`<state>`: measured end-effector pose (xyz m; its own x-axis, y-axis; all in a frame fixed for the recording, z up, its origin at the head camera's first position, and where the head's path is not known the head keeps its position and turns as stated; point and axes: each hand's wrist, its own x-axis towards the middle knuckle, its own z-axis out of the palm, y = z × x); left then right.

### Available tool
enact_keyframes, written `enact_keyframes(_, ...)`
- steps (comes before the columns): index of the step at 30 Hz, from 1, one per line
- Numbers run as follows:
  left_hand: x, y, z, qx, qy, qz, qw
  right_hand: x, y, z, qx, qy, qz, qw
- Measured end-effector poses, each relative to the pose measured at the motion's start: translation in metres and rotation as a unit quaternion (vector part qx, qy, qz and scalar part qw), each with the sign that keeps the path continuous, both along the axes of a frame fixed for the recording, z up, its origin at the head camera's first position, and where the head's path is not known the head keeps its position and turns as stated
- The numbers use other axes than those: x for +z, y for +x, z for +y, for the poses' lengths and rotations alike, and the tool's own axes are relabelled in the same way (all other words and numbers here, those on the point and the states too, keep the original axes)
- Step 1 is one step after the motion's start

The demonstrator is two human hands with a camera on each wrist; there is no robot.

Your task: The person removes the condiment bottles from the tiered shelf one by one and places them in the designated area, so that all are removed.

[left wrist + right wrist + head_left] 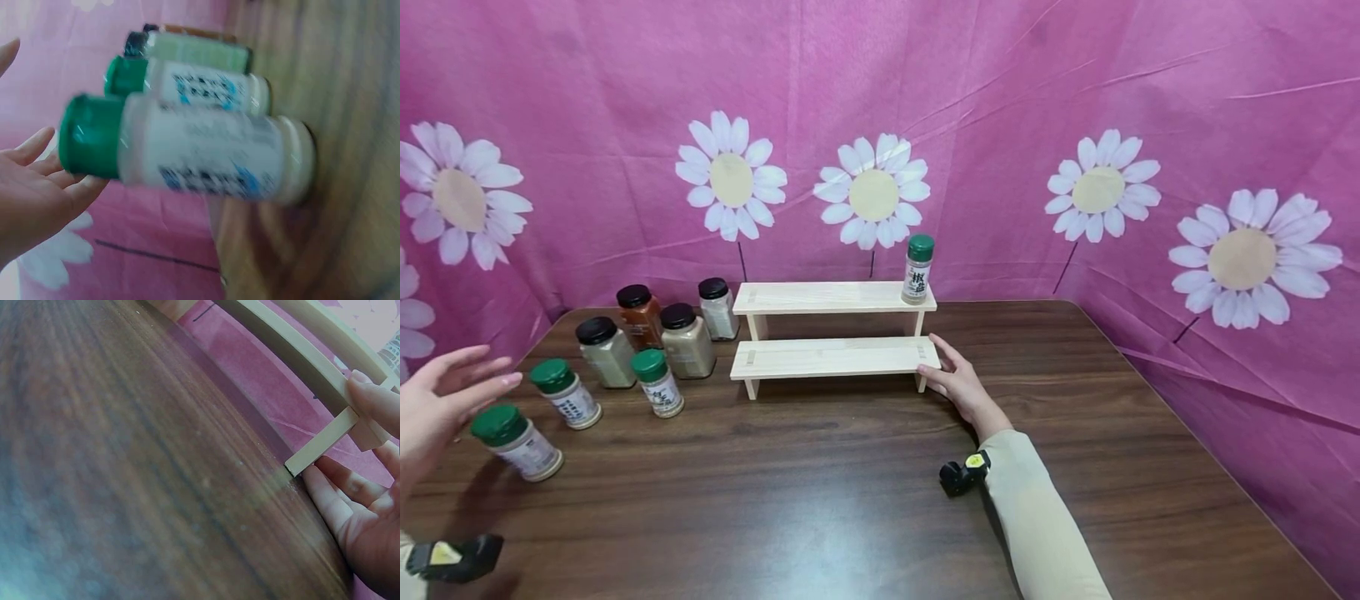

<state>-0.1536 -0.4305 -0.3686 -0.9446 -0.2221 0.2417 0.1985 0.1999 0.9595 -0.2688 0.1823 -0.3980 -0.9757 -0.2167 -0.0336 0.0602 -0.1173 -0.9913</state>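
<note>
A two-tier wooden rack [835, 358] stands near the table's far side. My right hand [961, 387] grips the right end of its lower tier; in the right wrist view the thumb [375, 403] lies along the board and other fingers are beside the leg [322, 442]. On the upper tier's right end stands a green-capped spice shaker [916, 271]. At far left my left hand [441, 408] is held open beside the nearest green-capped shaker [531, 452]. In the left wrist view its fingers stretch behind that shaker's green cap [94, 136].
Two more green-capped shakers [576, 404] [662, 394] stand left of the rack. Behind them are several black-capped square jars, one with red-brown powder [642, 323] and one with white contents [718, 317] close to the rack. A pink flowered cloth [985, 150] hangs behind the brown table [820, 500].
</note>
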Motion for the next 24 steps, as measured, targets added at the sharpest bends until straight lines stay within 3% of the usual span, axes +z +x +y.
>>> enact_keyframes(3, 0.033, 0.006, 0.031, 0.004, 0.023, 0.026, 0.9994, 0.0, 0.0, 0.0, -0.001, 0.0, 0.003, 1.0)
enact_keyframes(6, 0.061, 0.011, 0.058, 0.035, -0.031, 0.016, 0.9988, 0.0, 0.0, 0.0, -0.004, 0.0, 0.003, 1.0)
enact_keyframes(9, 0.073, 0.011, 0.073, 0.061, -0.065, 0.01, 0.9959, -0.002, -0.001, 0.0, -0.003, 0.003, 0.002, 1.0)
enact_keyframes(10, 0.073, 0.008, 0.075, 0.068, -0.078, 0.012, 0.9946, -0.002, -0.001, 0.0, -0.003, 0.002, 0.0, 1.0)
enact_keyframes(13, 0.069, -0.005, 0.075, 0.037, -0.018, 0.04, 0.9983, -0.003, -0.002, 0.001, -0.002, 0.002, -0.001, 1.0)
enact_keyframes(16, 0.058, -0.022, 0.073, 0.003, 0.054, 0.068, 0.9962, -0.004, -0.002, 0.0, -0.004, 0.003, 0.0, 1.0)
enact_keyframes(19, 0.048, -0.038, 0.074, -0.028, 0.095, 0.089, 0.991, -0.004, -0.001, 0.0, -0.005, 0.007, 0.002, 1.0)
enact_keyframes(24, 0.04, -0.055, 0.088, -0.105, 0.141, 0.114, 0.9779, -0.003, -0.001, 0.0, -0.009, 0.012, 0.004, 1.0)
